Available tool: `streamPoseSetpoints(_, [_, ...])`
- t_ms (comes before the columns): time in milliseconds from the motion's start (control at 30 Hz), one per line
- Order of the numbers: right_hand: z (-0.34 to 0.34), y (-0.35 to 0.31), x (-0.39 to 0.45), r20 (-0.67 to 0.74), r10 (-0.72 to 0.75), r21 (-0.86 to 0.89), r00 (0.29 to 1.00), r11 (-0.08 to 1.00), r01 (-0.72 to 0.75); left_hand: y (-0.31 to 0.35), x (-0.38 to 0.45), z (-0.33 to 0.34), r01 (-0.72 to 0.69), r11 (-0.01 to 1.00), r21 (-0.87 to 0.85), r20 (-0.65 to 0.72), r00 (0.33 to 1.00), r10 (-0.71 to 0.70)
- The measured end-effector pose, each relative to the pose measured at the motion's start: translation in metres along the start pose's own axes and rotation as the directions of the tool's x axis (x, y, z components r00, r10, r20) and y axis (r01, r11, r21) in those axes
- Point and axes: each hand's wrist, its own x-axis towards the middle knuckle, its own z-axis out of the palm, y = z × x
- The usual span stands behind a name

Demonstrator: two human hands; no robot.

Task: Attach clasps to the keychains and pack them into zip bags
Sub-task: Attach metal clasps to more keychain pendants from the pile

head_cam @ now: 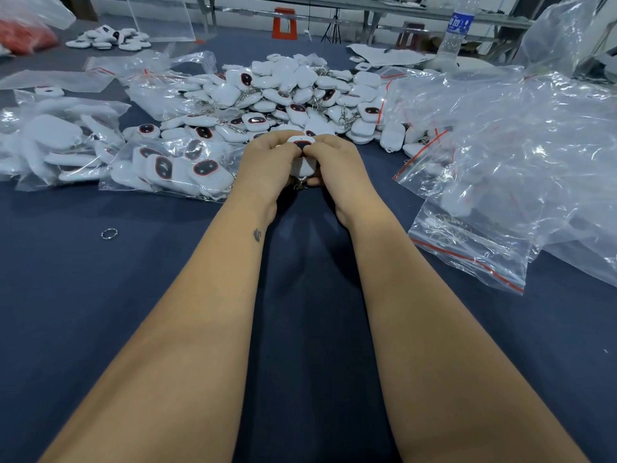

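Navy cloth covers the tabletop; both forearms reach out over it. Loose ring lies alone on the cloth, left of the left forearm, well apart from the hands. Empty zip bags with red seal strips lie stacked at right.

Left hand and right hand meet at centre, both grasping one white keychain, thumbs pinching its top face. Metal clasp hangs under the hands, mostly hidden; cannot tell if it is hooked on yet. Judged step: fitting the clasp, packing not started for this piece.

Filled bags lie just left of the hands, more further left. Keychain pile sits right behind the hands, some pieces with chains already on. Water bottle stands far right at the back.

Risks:
- small clasp could slip from the fingertips and drop on the dark cloth, hard to spot
- work is hidden under the fingers, so a half-closed clasp could pass unnoticed
- hands are touching the pile's front edge; a nudge could mix finished and unfinished pieces
- slippery bags at right could slide when one is pulled
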Motion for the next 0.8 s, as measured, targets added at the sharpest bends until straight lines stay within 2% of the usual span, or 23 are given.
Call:
streamPoseSetpoints(400, [-0.0012,-0.001,0.0007,-0.031,0.026,0.029,0.999,0.999,-0.025,0.0006,-0.0022,-0.0001,-0.021,1.0,-0.022,0.025,0.999,0.021])
streamPoseSetpoints(500, [-0.0009,-0.0021,-0.0019,-0.001,0.017,0.074,1.0,0.997,-0.017,0.0012,-0.0022,0.0004,-0.021,0.999,-0.04,0.008,1.0,0.021])
streamPoseSetpoints(567, [-0.0002,-0.0018,-0.0038,0.016,0.006,0.046,1.0,0.999,-0.007,0.0005,-0.0007,0.0006,-0.008,0.997,-0.078,-0.001,1.0,0.008])
streamPoseSetpoints(667, [-0.0003,-0.001,-0.0039,-0.014,0.011,0.004,1.0,1.0,-0.011,-0.0008,0.0031,-0.0011,-0.005,0.987,-0.162,-0.048,0.999,-0.002])
streamPoseSetpoints(800, [-0.0047,-0.0014,-0.0019,-0.102,0.049,0.08,0.994,0.996,-0.041,-0.0003,0.0074,-0.0043,0.023,0.965,-0.263,-0.151,0.986,-0.065])
